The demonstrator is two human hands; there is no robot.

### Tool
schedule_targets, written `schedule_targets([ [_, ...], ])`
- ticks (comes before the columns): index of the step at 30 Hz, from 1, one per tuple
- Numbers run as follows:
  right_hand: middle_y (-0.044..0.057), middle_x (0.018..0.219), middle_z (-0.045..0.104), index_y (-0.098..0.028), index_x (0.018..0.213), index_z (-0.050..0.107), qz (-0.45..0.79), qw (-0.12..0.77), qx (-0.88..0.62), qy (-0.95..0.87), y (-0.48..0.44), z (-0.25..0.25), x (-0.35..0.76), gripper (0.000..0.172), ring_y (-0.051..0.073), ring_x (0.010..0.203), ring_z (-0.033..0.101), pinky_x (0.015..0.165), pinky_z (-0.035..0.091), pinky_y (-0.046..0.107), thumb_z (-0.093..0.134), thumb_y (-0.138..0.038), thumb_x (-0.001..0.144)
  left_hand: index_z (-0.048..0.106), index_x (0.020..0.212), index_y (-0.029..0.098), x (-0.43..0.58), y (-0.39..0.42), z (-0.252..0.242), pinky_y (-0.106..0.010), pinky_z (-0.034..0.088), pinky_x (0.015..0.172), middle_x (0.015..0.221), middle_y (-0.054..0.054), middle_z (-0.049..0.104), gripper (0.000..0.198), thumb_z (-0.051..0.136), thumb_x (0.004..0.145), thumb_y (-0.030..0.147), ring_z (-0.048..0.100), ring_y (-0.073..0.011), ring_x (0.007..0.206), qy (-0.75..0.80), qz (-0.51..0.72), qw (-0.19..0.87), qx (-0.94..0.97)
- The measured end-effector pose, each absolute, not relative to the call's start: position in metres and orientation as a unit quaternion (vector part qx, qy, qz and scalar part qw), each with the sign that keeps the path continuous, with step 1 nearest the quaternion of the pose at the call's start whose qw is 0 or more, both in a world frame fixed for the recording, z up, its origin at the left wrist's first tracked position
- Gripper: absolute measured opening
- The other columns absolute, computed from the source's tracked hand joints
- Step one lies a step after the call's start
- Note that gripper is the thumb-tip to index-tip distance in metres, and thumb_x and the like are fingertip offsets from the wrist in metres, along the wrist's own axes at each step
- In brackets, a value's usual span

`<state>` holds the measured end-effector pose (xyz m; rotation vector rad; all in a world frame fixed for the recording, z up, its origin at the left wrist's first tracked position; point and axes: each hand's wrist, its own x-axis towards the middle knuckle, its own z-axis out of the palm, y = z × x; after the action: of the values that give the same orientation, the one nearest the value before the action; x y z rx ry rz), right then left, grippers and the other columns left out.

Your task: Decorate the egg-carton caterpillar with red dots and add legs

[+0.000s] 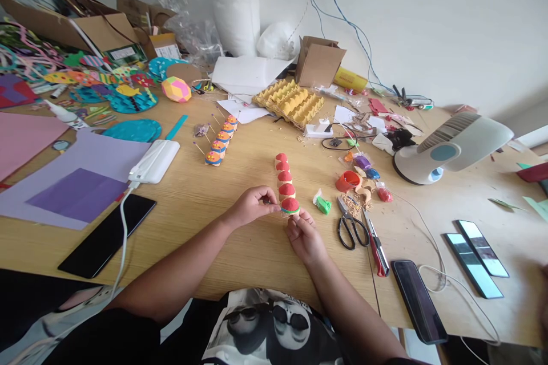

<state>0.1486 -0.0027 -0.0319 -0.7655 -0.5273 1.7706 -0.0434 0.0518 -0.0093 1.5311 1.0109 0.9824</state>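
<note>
A row of egg-carton cups with red clay tops (pixel 286 177) stands on the table in front of me. A thin green and blue band runs around the lower edge of the nearest red top. My left hand (pixel 256 205) is closed, its thumb and fingertips pinching at the left side of that nearest cup. From the right and below, my right hand (pixel 305 236) grips the same cup between thumb and fingers. To the right lies a green clay lump in clear wrap (pixel 322 203). Further left stands a second row of cups in orange and blue (pixel 221 141), with thin sticks poking out.
Scissors (pixel 353 224) and a red utility knife (pixel 377 245) lie to my right, near a phone (pixel 418 301) and a white fan (pixel 449 145). A yellow egg tray (pixel 290 101) sits behind. On the left are a power bank (pixel 154 161), a black tablet-like slab (pixel 107 235) and purple sheets (pixel 81 194).
</note>
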Motion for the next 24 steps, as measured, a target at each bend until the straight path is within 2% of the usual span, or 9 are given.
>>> schedule_targets([
  [8,-0.007,0.06,0.041,-0.017,0.087,0.071,0.758,0.533,-0.303,-0.223,-0.005,-0.031,0.15,0.019,0.006,0.052,0.025,0.05,0.027,0.018,0.083,-0.028,0.077,0.047,0.079,0.019,-0.043,0.055,-0.018,-0.026,0.041,0.069,0.076,0.004,0.053,0.041,0.084,0.075,0.037,0.049,-0.011,0.072,0.382,0.424,0.56,0.601],
  [11,-0.008,0.058,0.037,-0.017,0.087,0.071,0.769,0.524,-0.291,-0.222,-0.005,-0.032,0.151,0.018,0.006,0.051,0.024,0.05,0.027,0.018,0.083,-0.029,0.079,0.047,0.079,0.019,-0.043,0.055,-0.019,-0.025,0.04,0.069,0.076,0.004,0.052,0.042,0.084,0.075,0.036,0.048,-0.0105,0.071,0.374,0.428,0.561,0.602],
  [19,-0.007,0.06,0.043,-0.018,0.089,0.071,0.749,0.543,-0.301,-0.231,-0.004,-0.033,0.15,0.019,0.006,0.052,0.029,0.051,0.03,0.017,0.083,-0.03,0.079,0.045,0.08,0.02,-0.046,0.052,-0.013,-0.026,0.04,0.07,0.076,0.004,0.054,0.043,0.085,0.074,0.036,0.051,-0.0112,0.072,0.344,0.416,0.601,0.59],
  [24,-0.006,0.062,0.044,-0.019,0.091,0.071,0.735,0.546,-0.323,-0.238,-0.004,-0.032,0.148,0.022,0.007,0.053,0.028,0.05,0.028,0.018,0.084,-0.031,0.077,0.048,0.082,0.019,-0.043,0.046,-0.007,-0.025,0.041,0.069,0.079,0.003,0.054,0.04,0.084,0.075,0.035,0.052,-0.0109,0.072,0.372,0.403,0.565,0.617],
])
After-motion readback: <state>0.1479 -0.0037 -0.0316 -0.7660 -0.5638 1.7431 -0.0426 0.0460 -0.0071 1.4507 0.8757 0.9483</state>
